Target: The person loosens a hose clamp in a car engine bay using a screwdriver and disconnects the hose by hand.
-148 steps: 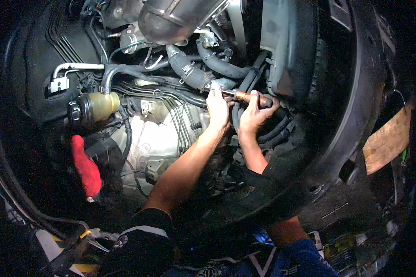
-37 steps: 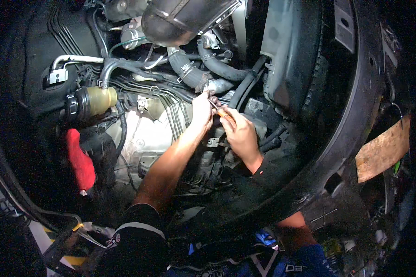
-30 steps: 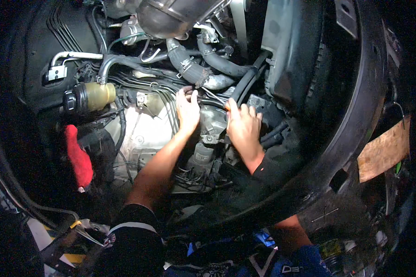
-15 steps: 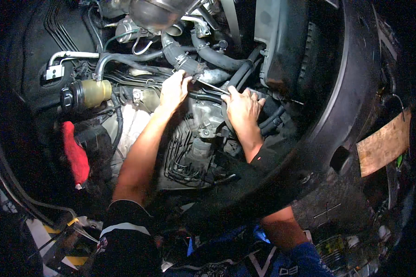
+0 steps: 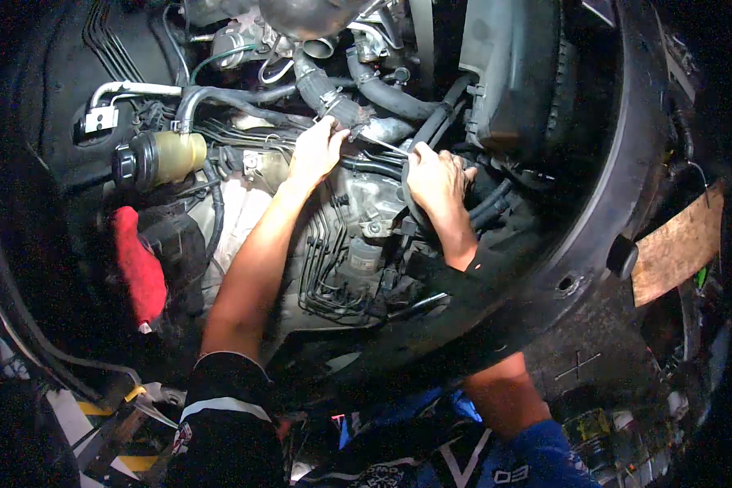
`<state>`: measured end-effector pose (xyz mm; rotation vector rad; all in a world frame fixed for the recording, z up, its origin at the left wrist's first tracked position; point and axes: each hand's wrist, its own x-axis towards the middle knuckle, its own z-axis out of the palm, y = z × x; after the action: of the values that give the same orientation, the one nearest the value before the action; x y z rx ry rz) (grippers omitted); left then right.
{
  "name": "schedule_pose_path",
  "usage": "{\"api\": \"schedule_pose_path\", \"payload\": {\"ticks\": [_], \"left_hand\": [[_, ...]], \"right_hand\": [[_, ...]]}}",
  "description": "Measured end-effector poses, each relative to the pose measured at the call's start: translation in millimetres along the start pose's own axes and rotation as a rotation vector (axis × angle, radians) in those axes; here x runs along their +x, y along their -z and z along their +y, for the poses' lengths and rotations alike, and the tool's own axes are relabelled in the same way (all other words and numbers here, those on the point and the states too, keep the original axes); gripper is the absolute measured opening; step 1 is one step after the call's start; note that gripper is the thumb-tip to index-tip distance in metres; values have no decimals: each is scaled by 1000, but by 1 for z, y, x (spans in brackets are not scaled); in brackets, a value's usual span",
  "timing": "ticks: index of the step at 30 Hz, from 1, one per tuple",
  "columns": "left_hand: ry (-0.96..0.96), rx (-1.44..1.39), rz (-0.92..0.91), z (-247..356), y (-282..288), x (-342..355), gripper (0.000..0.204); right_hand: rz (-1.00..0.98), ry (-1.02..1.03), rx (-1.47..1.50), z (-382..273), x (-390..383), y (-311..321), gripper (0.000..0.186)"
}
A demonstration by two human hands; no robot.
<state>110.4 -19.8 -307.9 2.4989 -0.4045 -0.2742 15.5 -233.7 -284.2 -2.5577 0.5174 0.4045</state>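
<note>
Within the engine bay (image 5: 586, 268) | right hand (image 5: 439, 180): fingers closed round a thin-shafted tool (image 5: 389, 147), shaft just below the silvery pipe (image 5: 390, 128) | left hand (image 5: 316, 152): bent fingers beside the ribbed hose (image 5: 315, 85), whether gripping I can't tell

The hose (image 5: 333, 102) at 12 o'clock is grey, the shaft (image 5: 392, 149) below it silver, the tank (image 5: 180, 158) at 10 pale yellow with a black cap (image 5: 127, 166) and the bundle (image 5: 142, 270) at 9 red. At 3 the board (image 5: 679, 248) is tan with darker blotches; at 7 the sleeve (image 5: 221, 439) is black with a pale band (image 5: 229, 404). The dim panel (image 5: 71, 419) at 8 looks striped yellow and white.
</note>
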Motion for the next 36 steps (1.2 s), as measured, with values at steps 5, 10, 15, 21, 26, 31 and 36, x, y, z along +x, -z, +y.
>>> {"api": "schedule_pose_path", "payload": {"ticks": [5,10,15,21,26,31,36], "left_hand": [[61,-94,27,-3,-2,-3,21],[79,-135,93,-7,-11,-2,20],[144,-141,111,-7,-23,-4,21],[131,-131,284,-5,-33,-7,22],[96,-55,286,-7,-28,-8,22],[113,-77,184,-6,-22,-4,21],[102,-101,185,-1,-19,-2,21]], "right_hand": [[-157,-76,-64,-20,20,-3,41],[11,47,-23,-8,27,-39,39],[65,76,44,-1,32,-53,41],[290,157,-148,-7,31,-51,36],[445,284,-131,-11,28,-42,35],[385,167,-91,5,17,-37,32],[138,16,5,5,21,-33,42]]}}
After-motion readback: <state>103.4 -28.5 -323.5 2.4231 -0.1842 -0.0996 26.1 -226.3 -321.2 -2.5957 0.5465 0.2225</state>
